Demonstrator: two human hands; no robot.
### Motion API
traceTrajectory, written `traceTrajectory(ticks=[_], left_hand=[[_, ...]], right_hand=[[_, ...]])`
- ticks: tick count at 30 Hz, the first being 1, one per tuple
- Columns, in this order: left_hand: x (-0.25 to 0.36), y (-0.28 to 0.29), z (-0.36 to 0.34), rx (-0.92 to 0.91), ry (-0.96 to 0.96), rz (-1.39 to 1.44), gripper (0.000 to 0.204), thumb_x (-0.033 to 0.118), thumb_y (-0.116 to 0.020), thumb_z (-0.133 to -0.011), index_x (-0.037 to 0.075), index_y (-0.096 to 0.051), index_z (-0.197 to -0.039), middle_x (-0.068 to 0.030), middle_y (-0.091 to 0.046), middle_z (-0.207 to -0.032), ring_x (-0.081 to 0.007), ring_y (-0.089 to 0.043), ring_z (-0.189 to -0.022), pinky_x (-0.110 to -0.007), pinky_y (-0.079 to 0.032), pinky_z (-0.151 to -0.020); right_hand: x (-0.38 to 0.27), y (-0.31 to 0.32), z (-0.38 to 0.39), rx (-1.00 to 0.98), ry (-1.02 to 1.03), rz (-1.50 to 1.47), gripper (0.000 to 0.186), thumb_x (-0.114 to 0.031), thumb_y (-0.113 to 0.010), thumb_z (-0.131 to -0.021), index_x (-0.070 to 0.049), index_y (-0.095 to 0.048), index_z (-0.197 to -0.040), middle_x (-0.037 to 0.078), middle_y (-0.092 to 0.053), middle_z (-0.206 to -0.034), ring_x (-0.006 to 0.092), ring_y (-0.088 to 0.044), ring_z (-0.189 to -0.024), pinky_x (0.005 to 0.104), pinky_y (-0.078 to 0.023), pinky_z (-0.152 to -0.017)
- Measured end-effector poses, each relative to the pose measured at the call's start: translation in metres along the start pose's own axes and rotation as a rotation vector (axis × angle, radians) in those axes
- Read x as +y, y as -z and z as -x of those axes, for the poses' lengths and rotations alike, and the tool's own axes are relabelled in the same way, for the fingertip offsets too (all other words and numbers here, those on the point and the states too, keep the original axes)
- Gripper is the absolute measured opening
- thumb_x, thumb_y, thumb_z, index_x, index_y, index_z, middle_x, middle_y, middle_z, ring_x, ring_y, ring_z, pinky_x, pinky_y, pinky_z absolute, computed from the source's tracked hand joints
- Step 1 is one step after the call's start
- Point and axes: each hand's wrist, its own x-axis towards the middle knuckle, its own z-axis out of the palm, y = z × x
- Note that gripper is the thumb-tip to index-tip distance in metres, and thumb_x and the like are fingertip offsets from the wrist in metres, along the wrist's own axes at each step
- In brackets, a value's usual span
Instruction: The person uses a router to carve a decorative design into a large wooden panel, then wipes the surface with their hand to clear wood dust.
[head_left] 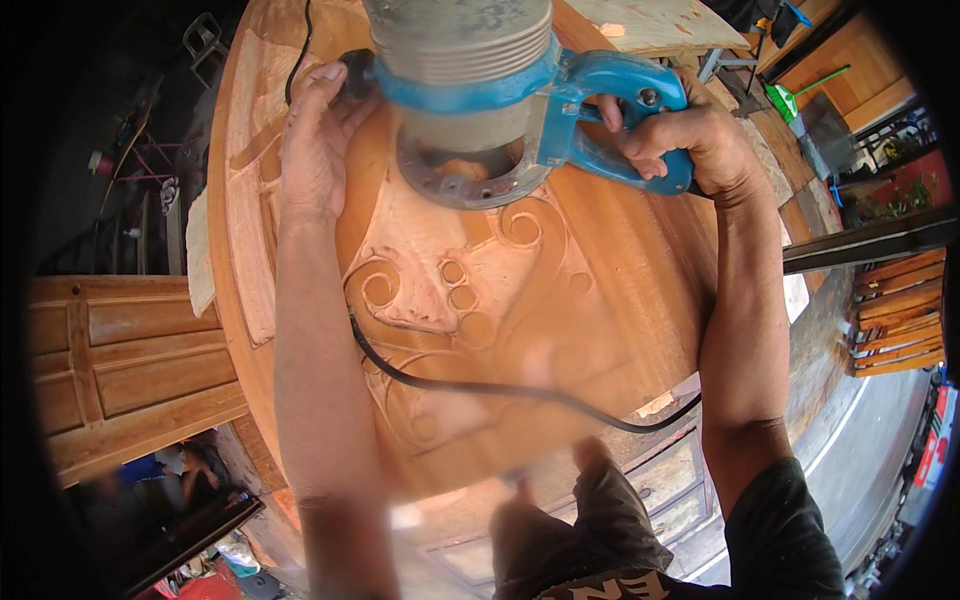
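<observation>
A large blue and grey plunge router (475,150) stands over a carved wooden panel (640,280), its round base at the surface. My left hand (318,140) is closed about the black side knob (357,75) of the router. Wrapped round the lower bar of the blue loop handle (628,78) is my right hand (690,140). Carved scrolls and small round shapes (461,298) show in the panel just in front of the base. The router's bit and the cut under it are hidden. A black cord (480,388) lies across the panel's near part.
A panelled wooden door (150,345) lies to the left. Another wooden board (660,22) is at the far side. Stacked wooden slats (900,315) and a dark post (870,240) stand on the right. A green broom (785,100) rests at the far right.
</observation>
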Motion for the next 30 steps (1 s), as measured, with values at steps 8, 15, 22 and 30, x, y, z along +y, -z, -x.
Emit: traceTrajectory(ticks=[8,15,22,30], left_hand=[[0.001,0.014,0.001,0.011,-0.022,0.076,0.028,0.028,-0.071,-0.096,0.010,-0.062,-0.116,-0.0012,-0.059,-0.117,-0.0183,-0.057,-0.116,-0.048,-0.046,-0.111],[0.007,-0.002,0.020,0.067,-0.078,0.082,0.024,0.028,-0.076,-0.096,0.013,-0.066,-0.110,0.0013,-0.062,-0.118,-0.0159,-0.056,-0.120,-0.049,-0.046,-0.110],[0.020,-0.003,0.035,0.095,-0.086,-0.008,0.021,0.032,-0.078,-0.095,0.015,-0.070,-0.104,0.0020,-0.066,-0.115,-0.0154,-0.060,-0.113,-0.046,-0.050,-0.105],[0.029,-0.031,0.065,0.155,0.005,-0.120,0.038,0.045,-0.074,-0.098,0.010,-0.068,-0.113,-0.0037,-0.066,-0.115,-0.0235,-0.066,-0.106,-0.040,-0.055,-0.102]], right_hand=[[0.002,-0.012,-0.001,-0.020,0.001,0.021,0.023,-0.013,-0.068,-0.067,0.000,-0.068,-0.085,0.004,-0.058,-0.056,0.0105,-0.052,-0.050,0.0238,-0.043,-0.059],[0.004,-0.018,0.008,-0.050,0.001,-0.040,0.019,-0.008,-0.067,-0.070,0.001,-0.067,-0.087,0.005,-0.057,-0.060,0.0107,-0.050,-0.050,0.0254,-0.039,-0.054],[-0.006,-0.020,0.021,-0.079,-0.020,-0.043,0.019,-0.008,-0.067,-0.071,0.000,-0.067,-0.087,0.005,-0.056,-0.061,0.0110,-0.050,-0.052,0.0257,-0.038,-0.055],[-0.015,-0.009,0.037,-0.062,-0.047,0.002,0.027,-0.011,-0.067,-0.070,0.001,-0.065,-0.094,0.005,-0.059,-0.065,0.0112,-0.052,-0.055,0.0250,-0.038,-0.055]])
